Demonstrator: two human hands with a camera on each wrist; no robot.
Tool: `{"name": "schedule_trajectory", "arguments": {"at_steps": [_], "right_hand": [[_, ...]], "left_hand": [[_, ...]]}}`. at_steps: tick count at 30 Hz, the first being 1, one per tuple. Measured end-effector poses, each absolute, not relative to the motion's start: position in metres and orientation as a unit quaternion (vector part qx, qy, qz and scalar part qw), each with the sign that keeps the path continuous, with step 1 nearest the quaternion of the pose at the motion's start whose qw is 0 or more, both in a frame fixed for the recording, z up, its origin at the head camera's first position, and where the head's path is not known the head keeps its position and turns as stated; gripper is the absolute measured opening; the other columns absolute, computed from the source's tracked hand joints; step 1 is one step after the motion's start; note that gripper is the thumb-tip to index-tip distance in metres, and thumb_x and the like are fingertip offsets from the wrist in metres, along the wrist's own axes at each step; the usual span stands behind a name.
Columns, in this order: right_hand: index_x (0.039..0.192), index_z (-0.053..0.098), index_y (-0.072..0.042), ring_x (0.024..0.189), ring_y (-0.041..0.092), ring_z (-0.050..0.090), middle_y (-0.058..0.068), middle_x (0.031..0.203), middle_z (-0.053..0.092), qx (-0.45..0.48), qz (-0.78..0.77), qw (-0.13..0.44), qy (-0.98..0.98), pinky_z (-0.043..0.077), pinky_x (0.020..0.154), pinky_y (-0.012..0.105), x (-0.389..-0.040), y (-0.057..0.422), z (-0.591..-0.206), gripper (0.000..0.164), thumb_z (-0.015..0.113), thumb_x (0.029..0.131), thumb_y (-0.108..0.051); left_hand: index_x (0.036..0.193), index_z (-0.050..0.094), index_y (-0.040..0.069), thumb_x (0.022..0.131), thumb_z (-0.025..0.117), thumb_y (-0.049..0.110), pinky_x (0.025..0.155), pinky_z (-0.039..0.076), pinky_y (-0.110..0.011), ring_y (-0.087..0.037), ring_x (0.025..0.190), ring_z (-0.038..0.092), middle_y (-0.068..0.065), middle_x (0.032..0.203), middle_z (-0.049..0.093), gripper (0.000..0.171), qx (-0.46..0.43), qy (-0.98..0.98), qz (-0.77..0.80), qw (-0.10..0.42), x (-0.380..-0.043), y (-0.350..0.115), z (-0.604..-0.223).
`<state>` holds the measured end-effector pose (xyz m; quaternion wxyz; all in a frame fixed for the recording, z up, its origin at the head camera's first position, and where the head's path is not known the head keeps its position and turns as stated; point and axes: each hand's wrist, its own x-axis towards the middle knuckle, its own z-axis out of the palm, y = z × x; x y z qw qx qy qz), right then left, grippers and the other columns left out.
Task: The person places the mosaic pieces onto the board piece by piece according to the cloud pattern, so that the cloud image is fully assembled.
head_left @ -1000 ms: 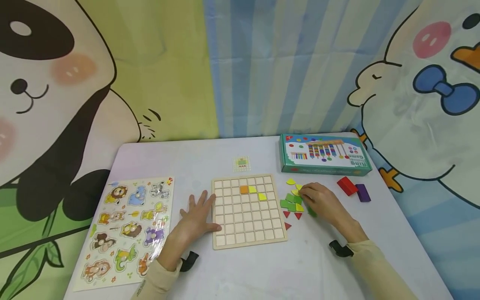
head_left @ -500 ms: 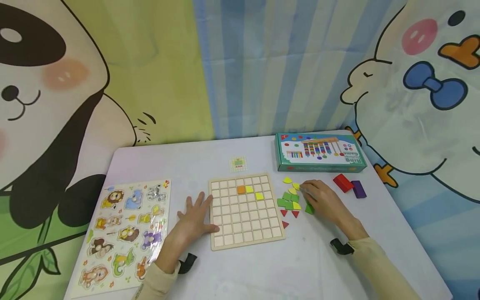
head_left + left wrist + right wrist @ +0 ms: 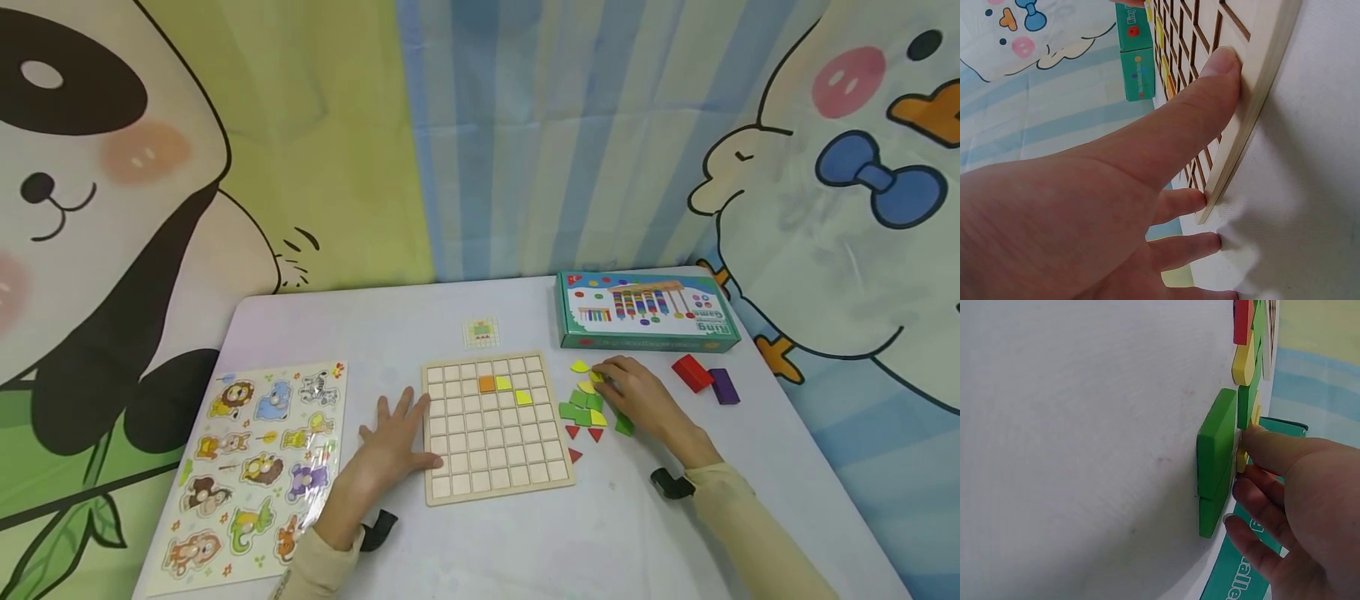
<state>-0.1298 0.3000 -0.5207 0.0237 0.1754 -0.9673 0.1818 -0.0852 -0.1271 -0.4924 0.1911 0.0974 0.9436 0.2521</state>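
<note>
A: Head view first. Doing what with the left hand (image 3: 390,442)?

B: Resting at the left rim of the grid board (image 3: 489,437), fingers spread wide and fairly straight, thumb on top. Not gripping.

A: And on the board?

B: Orange tile (image 3: 487,384) in the second row from the far side, yellow tile (image 3: 503,383) just right of it, second yellow tile (image 3: 523,398) one row nearer and one column further right.

A: Where to find the right hand (image 3: 641,396)?

B: Right of the board, fingers bent down at the loose pieces. Among those: yellow wedges (image 3: 579,366) on the far side, green pieces (image 3: 576,414) in the middle, red triangles (image 3: 596,434) nearest.

A: Rest of the table (image 3: 607,542)?

B: Animal puzzle (image 3: 247,475) at left, pattern card (image 3: 481,332) just beyond the board, game box (image 3: 648,311) at far right, red block (image 3: 692,374) and purple block (image 3: 723,387) just nearer than that.

A: Left wrist view?

B: Thumb across the rim, one fingertip against the same edge, two more off the board. Game box in the background.

A: Right wrist view?

B: Yellow piece (image 3: 1242,459) pinched between thumb and forefinger, other fingers loosely bent. Two more green pieces just beside. Can't tell whether lifted.
</note>
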Motion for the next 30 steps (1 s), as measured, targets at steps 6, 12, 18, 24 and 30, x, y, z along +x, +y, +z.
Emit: {"name": "schedule_trajectory", "arguments": {"at_steps": [6,12,18,24,30], "right_hand": [[0.128,0.069,-0.008,0.104,0.022,0.063,0.007,0.119,0.066,0.165,0.181,0.009,-0.969,0.057,0.096,0.046,-0.1311,0.2988,-0.5182,0.039,0.075,0.093,-0.023],[0.126,0.070,-0.007,0.094,0.016,0.059,0.006,0.114,0.062,0.177,0.184,0.011,-0.967,0.060,0.088,0.038,-0.1296,0.2995,-0.5179,0.036,0.076,0.092,-0.019],[0.123,0.069,-0.008,0.094,0.017,0.059,0.006,0.118,0.060,0.165,0.194,0.010,-0.967,0.061,0.087,0.039,-0.1266,0.2987,-0.5191,0.033,0.076,0.091,-0.015],[0.120,0.069,-0.010,0.101,0.019,0.063,0.004,0.117,0.064,0.150,0.204,0.011,-0.967,0.059,0.093,0.043,-0.1250,0.2951,-0.5231,0.028,0.074,0.093,-0.016],[0.113,0.073,-0.010,0.094,0.020,0.065,0.004,0.108,0.070,0.165,0.173,0.049,-0.970,0.060,0.088,0.042,-0.1256,0.2938,-0.5239,0.023,0.077,0.091,-0.016]], "left_hand": [[0.160,0.029,0.008,0.078,0.086,0.035,0.098,0.014,-0.091,-0.063,0.148,0.001,-0.025,0.168,0.014,0.104,0.099,0.944,0.250,0.190,-0.0873,-0.1274,-0.4933],[0.160,0.028,0.008,0.078,0.086,0.035,0.098,0.014,-0.091,-0.062,0.148,0.001,-0.025,0.168,0.014,0.104,0.100,0.944,0.253,0.187,-0.0865,-0.1270,-0.4933],[0.160,0.029,0.007,0.077,0.087,0.035,0.098,0.015,-0.091,-0.063,0.148,0.002,-0.026,0.167,0.015,0.104,0.101,0.944,0.252,0.186,-0.0854,-0.1272,-0.4929],[0.160,0.030,0.008,0.077,0.087,0.035,0.099,0.015,-0.090,-0.062,0.148,0.003,-0.025,0.168,0.016,0.103,0.100,0.944,0.252,0.187,-0.0857,-0.1273,-0.4931],[0.159,0.031,0.008,0.078,0.086,0.035,0.099,0.014,-0.091,-0.063,0.148,0.003,-0.026,0.167,0.016,0.103,0.101,0.945,0.249,0.186,-0.0867,-0.1279,-0.4932]]}}
